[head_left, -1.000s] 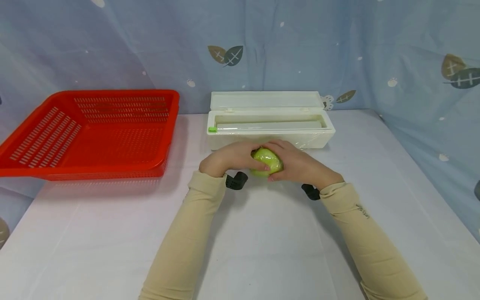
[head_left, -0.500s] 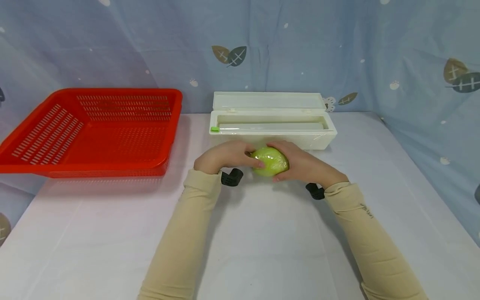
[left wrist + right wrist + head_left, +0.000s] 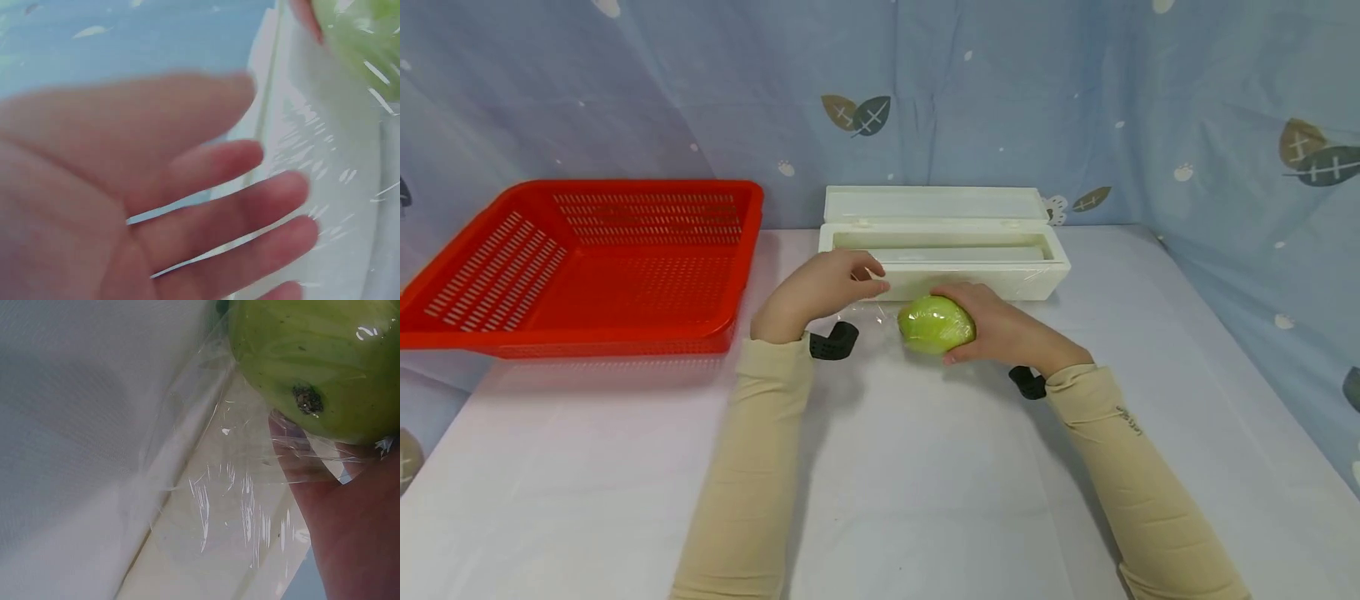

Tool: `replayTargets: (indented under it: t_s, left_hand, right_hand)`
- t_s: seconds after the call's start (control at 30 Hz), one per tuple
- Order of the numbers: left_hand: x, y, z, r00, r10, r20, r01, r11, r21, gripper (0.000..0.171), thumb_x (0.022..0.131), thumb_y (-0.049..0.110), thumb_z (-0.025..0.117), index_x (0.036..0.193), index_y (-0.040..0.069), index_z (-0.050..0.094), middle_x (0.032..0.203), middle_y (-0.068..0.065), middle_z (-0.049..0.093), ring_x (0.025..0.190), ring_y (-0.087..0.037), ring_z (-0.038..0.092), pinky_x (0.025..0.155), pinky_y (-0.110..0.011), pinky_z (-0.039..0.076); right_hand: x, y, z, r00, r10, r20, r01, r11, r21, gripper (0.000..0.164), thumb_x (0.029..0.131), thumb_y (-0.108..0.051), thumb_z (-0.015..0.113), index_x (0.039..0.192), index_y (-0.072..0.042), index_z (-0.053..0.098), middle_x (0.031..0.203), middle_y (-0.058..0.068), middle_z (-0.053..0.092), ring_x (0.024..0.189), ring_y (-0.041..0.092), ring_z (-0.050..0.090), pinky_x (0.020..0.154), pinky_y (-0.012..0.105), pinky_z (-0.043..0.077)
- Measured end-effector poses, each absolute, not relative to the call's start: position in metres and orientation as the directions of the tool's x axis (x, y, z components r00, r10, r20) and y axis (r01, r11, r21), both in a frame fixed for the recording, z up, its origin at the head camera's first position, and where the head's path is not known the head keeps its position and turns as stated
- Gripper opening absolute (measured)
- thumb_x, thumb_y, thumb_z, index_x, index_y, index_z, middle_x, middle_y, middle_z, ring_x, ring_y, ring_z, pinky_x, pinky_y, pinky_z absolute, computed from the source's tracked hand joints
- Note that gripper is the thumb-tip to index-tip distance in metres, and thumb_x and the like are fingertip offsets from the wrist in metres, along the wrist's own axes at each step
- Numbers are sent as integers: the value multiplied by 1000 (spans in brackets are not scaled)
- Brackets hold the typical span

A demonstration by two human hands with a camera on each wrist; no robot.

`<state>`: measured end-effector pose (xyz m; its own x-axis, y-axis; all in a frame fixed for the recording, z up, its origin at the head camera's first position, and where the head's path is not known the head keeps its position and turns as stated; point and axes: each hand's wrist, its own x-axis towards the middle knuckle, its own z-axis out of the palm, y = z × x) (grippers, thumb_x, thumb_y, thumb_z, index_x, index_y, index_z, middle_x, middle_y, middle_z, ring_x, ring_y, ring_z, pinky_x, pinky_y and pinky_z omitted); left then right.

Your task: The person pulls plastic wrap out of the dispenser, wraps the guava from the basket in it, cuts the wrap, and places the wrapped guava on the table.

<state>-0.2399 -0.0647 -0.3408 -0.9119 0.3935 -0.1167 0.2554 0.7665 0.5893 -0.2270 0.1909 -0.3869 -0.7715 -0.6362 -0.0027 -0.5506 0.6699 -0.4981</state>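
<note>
A green guava (image 3: 934,325), round and glossy with clear film over it, is above the white cloth. My right hand (image 3: 1003,329) grips it from the right side, with thumb and fingers round it. The right wrist view shows its dark stem end or calyx and loose cling film (image 3: 219,506) stretching off it. My left hand (image 3: 820,292) is apart from the guava, at the left front corner of the cling film box (image 3: 970,283). Its fingers look loosely extended in the left wrist view, the film (image 3: 312,137) lying beyond them. The box's green slider is hidden behind this hand.
The box lid (image 3: 936,202) stands up at the back, and a film roll (image 3: 955,254) shows inside. On the left is a red slotted basket (image 3: 617,340). A blue patterned curtain (image 3: 1000,100) hangs behind the white-covered table (image 3: 917,483).
My left hand has come off the guava and moved left and back to the box corner. The right hand keeps its grip, and more of the guava shows.
</note>
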Motion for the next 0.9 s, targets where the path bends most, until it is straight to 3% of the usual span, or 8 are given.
replayTargets:
  t_s: [0.17,0.37,0.47,0.63,0.9]
  left_hand:
    - [-241,-76,-339,-963,264,48,241,770,591,18,87,31,54,98,17,60,91,0,58,82,-17,51,74,-32,41]
    - [-242,-83,-343,-978,11,209,132,806,576,23,89,29,48,95,11,60,87,-4,59,76,-21,51,67,-34,41]
    - [-241,-85,-345,-984,-39,173,69,814,576,28,88,37,50,93,10,56,80,-5,56,70,-22,49,60,-34,39]
    - [-242,-90,-354,-1000,8,29,24,768,640,36,84,44,54,93,10,45,76,-8,49,70,-22,45,59,-33,35]
    - [-251,-99,-369,-998,38,-47,-9,670,742,34,85,34,58,100,8,42,94,-10,48,83,-24,45,69,-34,37]
  right_hand:
    - [-227,191,-388,-777,-630,-1,-546,675,-496,91,60,-32,82,134,-14,33,132,3,35,120,24,29,97,45,25]
    - [-226,191,-386,-779,-628,-1,-545,676,-495,91,59,-32,83,134,-14,33,131,3,36,119,24,30,97,45,26]
    - [-227,191,-387,-775,-632,-3,-549,675,-493,91,60,-32,82,134,-14,33,131,4,35,119,24,30,97,45,26]
    - [-228,191,-388,-774,-633,-7,-545,673,-500,91,61,-33,82,134,-14,32,132,4,35,119,24,30,96,45,26]
    - [-227,191,-387,-780,-626,-23,-532,681,-503,91,61,-38,80,135,-17,31,132,4,34,119,24,29,96,45,27]
